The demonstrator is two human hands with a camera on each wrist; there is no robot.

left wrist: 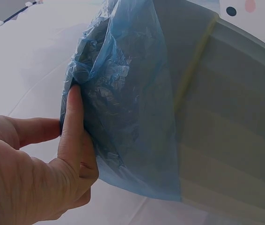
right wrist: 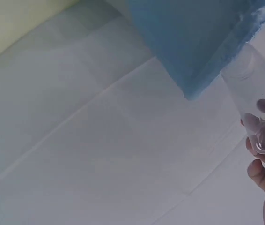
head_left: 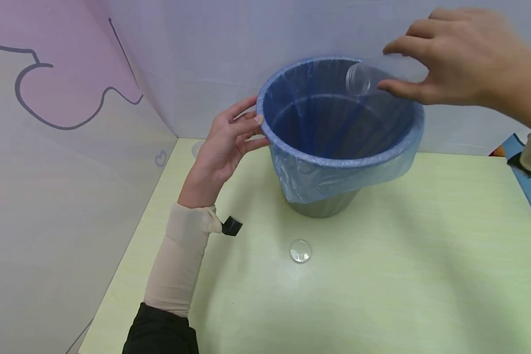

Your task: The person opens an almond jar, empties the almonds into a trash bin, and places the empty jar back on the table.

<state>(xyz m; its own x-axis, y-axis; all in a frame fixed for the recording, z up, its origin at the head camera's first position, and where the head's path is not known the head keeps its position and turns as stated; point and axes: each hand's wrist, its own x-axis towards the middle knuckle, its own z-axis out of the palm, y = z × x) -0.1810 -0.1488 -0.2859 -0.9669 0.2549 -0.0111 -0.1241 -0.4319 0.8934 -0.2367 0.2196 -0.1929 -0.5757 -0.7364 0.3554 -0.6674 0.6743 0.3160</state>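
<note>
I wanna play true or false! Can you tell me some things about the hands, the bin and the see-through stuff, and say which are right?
1. The left hand touches the bag on the bin. True.
2. The bag is red. False: it is blue.
3. The right hand holds a clear container. True.
4. A clear disc lies on the table. True.
5. The container stands upright on the table. False: it is tipped, up in the right hand.
</note>
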